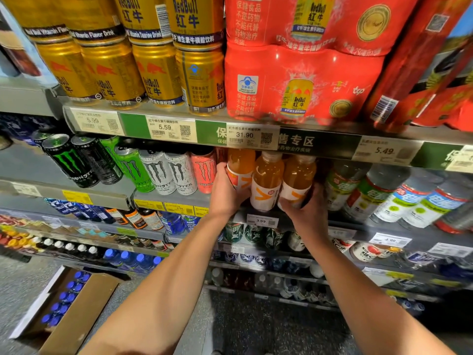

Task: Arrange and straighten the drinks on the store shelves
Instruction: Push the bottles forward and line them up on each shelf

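Observation:
Three orange drink bottles with white labels stand side by side on the middle shelf (pixel 263 215). My left hand (pixel 226 192) grips the left orange bottle (pixel 240 166) around its label. My right hand (pixel 308 211) holds the right orange bottle (pixel 298 175) low on its label, fingers curled round its base. The middle orange bottle (pixel 266 180) stands upright between them, untouched by either hand as far as I can see.
Monster cans (pixel 158 172) line the shelf to the left, clear bottles with green and blue labels (pixel 378 196) to the right. Gold Red Bull cans (pixel 153 73) and red multipacks (pixel 302 83) fill the shelf above. An open cardboard box of blue-capped bottles (pixel 66 303) sits on the floor, lower left.

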A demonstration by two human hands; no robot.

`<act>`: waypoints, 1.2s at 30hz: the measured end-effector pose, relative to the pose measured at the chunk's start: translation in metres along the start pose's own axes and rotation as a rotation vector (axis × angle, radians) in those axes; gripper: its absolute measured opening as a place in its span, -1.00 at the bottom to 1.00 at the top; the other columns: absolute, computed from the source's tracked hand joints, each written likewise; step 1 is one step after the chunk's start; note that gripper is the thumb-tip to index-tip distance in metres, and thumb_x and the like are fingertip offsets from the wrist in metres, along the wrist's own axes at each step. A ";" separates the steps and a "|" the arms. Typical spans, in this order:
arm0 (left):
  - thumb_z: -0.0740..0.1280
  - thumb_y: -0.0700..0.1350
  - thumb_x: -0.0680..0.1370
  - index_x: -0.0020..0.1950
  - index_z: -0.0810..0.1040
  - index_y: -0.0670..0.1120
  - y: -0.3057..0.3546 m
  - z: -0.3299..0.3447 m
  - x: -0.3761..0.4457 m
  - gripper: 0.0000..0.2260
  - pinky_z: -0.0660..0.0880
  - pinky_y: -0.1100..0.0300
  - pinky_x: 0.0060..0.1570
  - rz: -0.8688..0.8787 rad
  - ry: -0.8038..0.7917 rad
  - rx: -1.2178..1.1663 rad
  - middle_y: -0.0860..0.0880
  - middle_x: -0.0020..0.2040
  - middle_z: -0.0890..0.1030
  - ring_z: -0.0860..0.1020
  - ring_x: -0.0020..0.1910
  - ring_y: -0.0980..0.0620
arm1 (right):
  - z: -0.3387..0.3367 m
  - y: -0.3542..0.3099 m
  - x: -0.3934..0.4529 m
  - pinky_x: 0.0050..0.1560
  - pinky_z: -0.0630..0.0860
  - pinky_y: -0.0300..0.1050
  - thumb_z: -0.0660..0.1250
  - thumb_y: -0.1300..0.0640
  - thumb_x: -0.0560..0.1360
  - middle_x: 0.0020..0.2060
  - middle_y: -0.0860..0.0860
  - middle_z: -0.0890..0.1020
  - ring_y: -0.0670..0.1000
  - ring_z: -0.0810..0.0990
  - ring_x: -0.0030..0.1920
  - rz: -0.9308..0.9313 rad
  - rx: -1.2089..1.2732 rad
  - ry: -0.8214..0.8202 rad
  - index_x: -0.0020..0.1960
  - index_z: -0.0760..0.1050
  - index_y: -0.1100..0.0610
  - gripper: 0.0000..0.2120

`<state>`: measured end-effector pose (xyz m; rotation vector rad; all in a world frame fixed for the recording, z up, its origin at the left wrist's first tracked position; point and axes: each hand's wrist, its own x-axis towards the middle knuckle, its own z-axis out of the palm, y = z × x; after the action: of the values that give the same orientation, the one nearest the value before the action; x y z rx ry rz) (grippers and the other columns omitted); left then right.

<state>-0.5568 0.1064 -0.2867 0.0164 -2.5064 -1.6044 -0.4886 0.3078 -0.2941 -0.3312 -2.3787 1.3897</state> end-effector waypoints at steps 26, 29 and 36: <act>0.69 0.04 0.16 0.15 0.38 0.22 -0.007 -0.022 -0.024 -0.30 0.53 0.39 -0.12 -0.119 -0.022 -0.217 0.30 0.00 0.66 0.65 -0.05 0.29 | 0.005 -0.009 -0.009 0.06 0.60 0.01 0.61 -0.03 0.33 0.18 0.03 0.61 0.02 0.62 0.11 0.029 0.013 0.051 0.33 0.36 0.07 -0.31; 0.69 -0.06 0.18 0.20 0.44 0.13 -0.012 -0.021 -0.025 -0.31 0.57 0.30 0.02 -0.148 -0.019 -0.283 0.20 0.04 0.69 0.66 0.06 0.22 | 0.007 -0.010 -0.013 0.08 0.60 0.01 0.60 -0.05 0.34 0.20 0.03 0.61 0.03 0.63 0.13 0.047 0.015 0.058 0.36 0.34 0.06 -0.29; 0.68 -0.19 0.27 0.37 0.51 0.00 -0.011 -0.020 -0.024 -0.29 0.56 -0.04 0.24 -0.159 0.014 -0.244 -0.03 0.26 0.59 0.61 0.19 0.05 | 0.011 -0.012 -0.018 0.08 0.62 0.13 0.58 -0.07 0.37 0.24 0.08 0.60 0.11 0.63 0.18 0.059 -0.042 0.088 0.38 0.33 0.12 -0.28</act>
<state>-0.5310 0.0863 -0.2922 0.2008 -2.3333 -1.9541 -0.4771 0.2869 -0.2922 -0.4675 -2.3463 1.3245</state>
